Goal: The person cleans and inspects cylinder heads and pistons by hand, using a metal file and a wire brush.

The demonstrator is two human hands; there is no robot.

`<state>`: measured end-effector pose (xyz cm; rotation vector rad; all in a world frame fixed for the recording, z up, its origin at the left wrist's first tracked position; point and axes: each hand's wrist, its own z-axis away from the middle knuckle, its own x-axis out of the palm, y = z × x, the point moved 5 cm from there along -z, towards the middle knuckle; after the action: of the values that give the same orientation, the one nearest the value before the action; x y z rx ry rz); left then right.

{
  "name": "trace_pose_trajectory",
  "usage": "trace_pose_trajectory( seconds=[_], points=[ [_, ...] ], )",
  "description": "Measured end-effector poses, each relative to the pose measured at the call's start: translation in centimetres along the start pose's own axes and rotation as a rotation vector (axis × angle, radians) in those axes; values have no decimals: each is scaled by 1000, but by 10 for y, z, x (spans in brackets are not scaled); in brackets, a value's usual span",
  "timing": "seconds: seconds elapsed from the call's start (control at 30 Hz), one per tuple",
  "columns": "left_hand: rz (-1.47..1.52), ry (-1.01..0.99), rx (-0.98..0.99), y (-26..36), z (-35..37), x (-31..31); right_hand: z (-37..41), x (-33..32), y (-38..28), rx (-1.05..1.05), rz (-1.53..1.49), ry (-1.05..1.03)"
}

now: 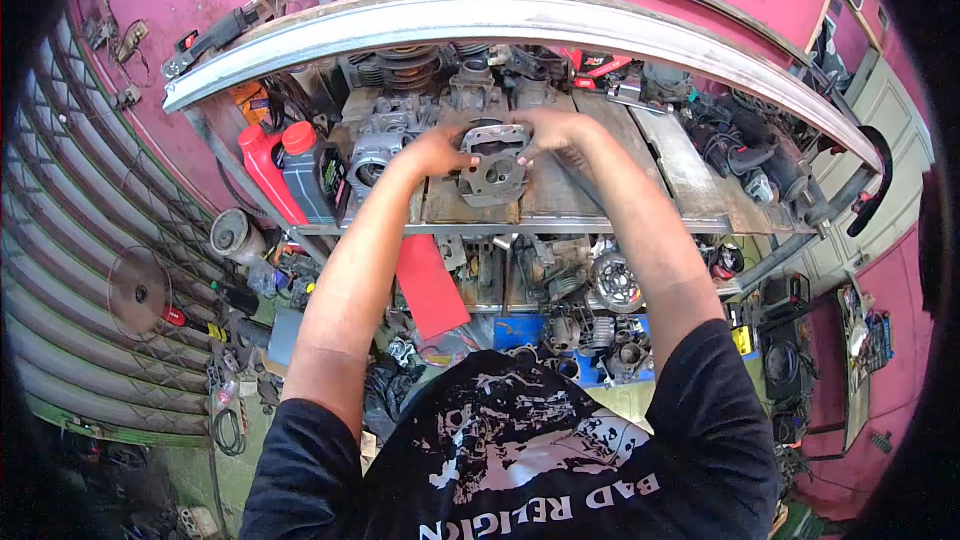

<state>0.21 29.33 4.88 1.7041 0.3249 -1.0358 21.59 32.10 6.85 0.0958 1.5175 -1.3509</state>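
Note:
Both of my hands are at a grey metal engine part (492, 180) with round openings, on the wooden shelf (570, 195). My left hand (440, 152) grips its left side, with the thumb on the near face. On its right side lies my right hand (550, 132), the thumb pressed to the edge and the fingers bent round the back. The far fingertips of both hands are partly hidden. Left of the part, close to my left forearm, sits another grey engine casting (372, 155).
Red bottle (268, 175) and dark bottle (312, 180) stand at the shelf's left end. A metal beam (520, 15) crosses above. Power tools (745, 155) lie at the right. Below are a red sheet (430, 285) and several engine parts.

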Motion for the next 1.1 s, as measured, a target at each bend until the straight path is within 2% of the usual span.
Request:
trace_pose_trajectory(
  seconds=[0.07,0.17,0.27,0.33,0.4,0.47,0.5,0.53,0.6,0.7,0.77,0.87,0.93,1.0,1.1],
  points=[
    [-6,72,-19,-13,-5,6,1,1,-17,-22,340,-6],
    [49,97,-85,-7,7,8,6,3,-30,-25,440,31],
    [-21,178,-6,7,30,4,21,8,-45,-4,583,138],
    [-91,329,-114,28,52,5,39,19,-55,-2,738,292],
    [-308,439,-210,49,70,10,31,37,-28,-33,836,553],
    [-367,610,-75,25,66,35,29,65,-7,-73,916,745],
    [-415,663,-7,26,73,40,34,77,-5,-43,867,771],
    [-342,619,-4,26,77,44,38,86,-5,-17,819,798],
    [-346,675,62,30,90,51,42,109,5,-108,799,957],
    [-348,611,69,19,101,62,65,119,-8,-233,687,943],
    [-324,583,173,2,107,76,67,130,2,-220,661,920],
    [-314,605,215,-8,111,86,73,136,0,-165,572,823],
    [-312,598,193,-9,112,89,82,139,-12,-168,451,846],
    [-308,588,167,-7,114,91,75,143,-6,-133,469,833],
    [-331,682,80,4,120,90,74,148,-2,-73,512,831]
  ],
)
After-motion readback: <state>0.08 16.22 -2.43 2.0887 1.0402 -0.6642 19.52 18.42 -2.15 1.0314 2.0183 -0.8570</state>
